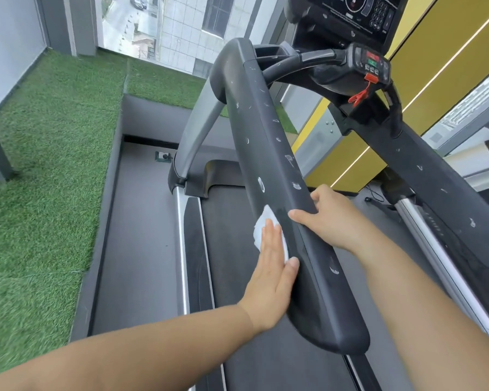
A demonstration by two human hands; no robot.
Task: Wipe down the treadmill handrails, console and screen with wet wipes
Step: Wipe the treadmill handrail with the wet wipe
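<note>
The treadmill's black left handrail [268,131] runs from the top centre down to the lower middle, marked with pale scuffs. My left hand [271,275] lies flat with straight fingers on its left side and presses a white wet wipe [261,224] against it. My right hand [328,215] rests on the rail's right side, thumb on top and fingers hidden behind the rail. The right handrail [435,179] slopes down at the right. The console [370,66] with a red safety clip and the dark screen [359,12] sit at the top.
The treadmill belt [229,249] lies below the rail. Grey floor [139,235] and green artificial turf [48,165] spread to the left. A yellow wall panel [441,69] stands at the right, and windows show buildings beyond.
</note>
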